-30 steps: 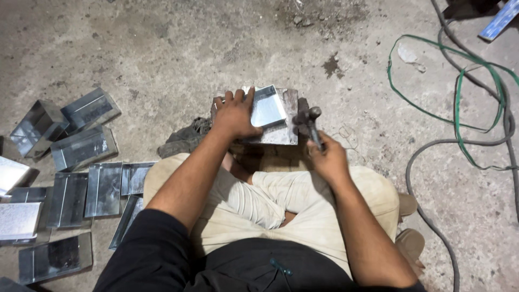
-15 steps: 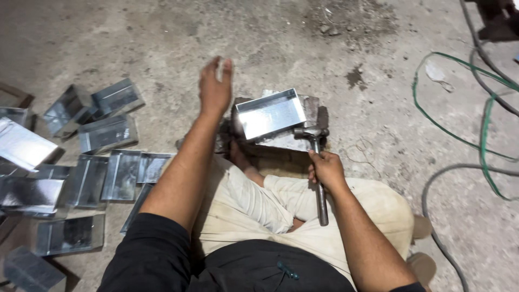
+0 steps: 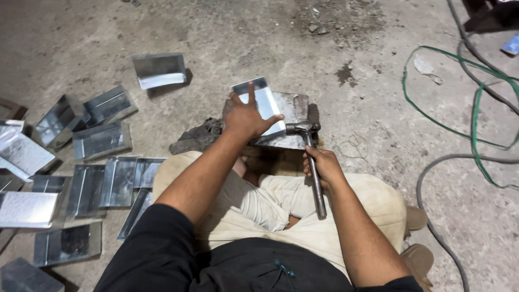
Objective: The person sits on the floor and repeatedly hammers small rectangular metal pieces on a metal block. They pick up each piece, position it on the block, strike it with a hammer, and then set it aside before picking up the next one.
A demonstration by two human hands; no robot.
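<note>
1. At the far left, a spread of shiny folded galvanised sheet-metal trays (image 3: 100, 181) lies on the grey concrete floor (image 3: 227, 32), some flat and some tilted against each other.
2. A little further in and higher up, one more folded metal tray (image 3: 159, 70) lies by itself, well apart from the rest.
3. A crumpled dark grey rag (image 3: 195, 138) sits on the floor just left of the work spot, beside the person's cream-trousered knee (image 3: 173, 173).
4. The left hand (image 3: 246, 116) has its fingers spread wide and presses flat on a small shiny rectangular sheet-metal tray (image 3: 265, 100), which is tilted up at its far end.
5. That small tray rests on a dull thick steel plate (image 3: 292, 108) lying on the floor in front of the crossed legs.
6. The right hand (image 3: 321, 165) is closed around the dark handle of a steel-headed hammer (image 3: 309, 157); the hammer's head lies at the near edge of the plate, just right of the left hand.
7. To the right, a looped green hose (image 3: 448, 92) and a grey cable (image 3: 432, 178) trail over the floor.
</note>
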